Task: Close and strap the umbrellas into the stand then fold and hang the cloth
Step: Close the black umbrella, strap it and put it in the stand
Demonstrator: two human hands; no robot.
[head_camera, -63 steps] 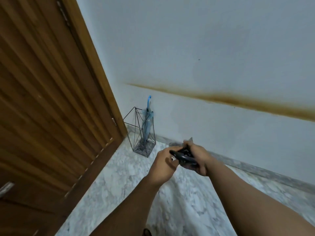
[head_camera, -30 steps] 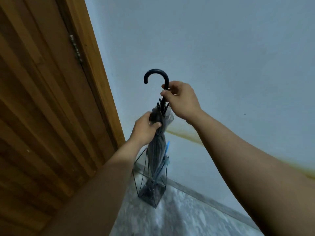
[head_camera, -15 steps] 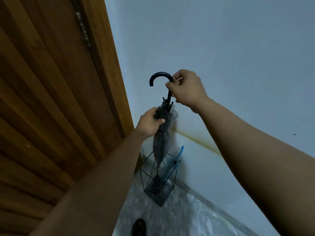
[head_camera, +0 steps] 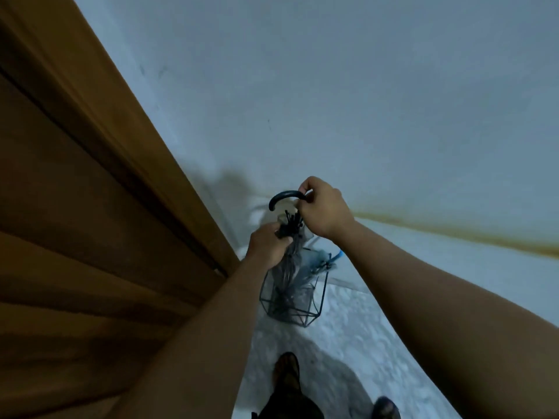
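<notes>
Left hand [head_camera: 267, 246] curls round folded canopy of grey umbrella [head_camera: 286, 273], just below bunched black rib tips. Wooden door [head_camera: 75, 207] to its left. Below left hand, umbrella's lower end sits inside black wire stand [head_camera: 320, 300] on pale marble floor [head_camera: 348, 343]. Blue umbrella [head_camera: 325, 261] leans in same stand, just right of grey one. Right hand [head_camera: 322, 207], up and right of left hand, grips grey umbrella's black hooked handle [head_camera: 286, 196]. Wall [head_camera: 363, 101] behind with brownish streak right of right hand.
</notes>
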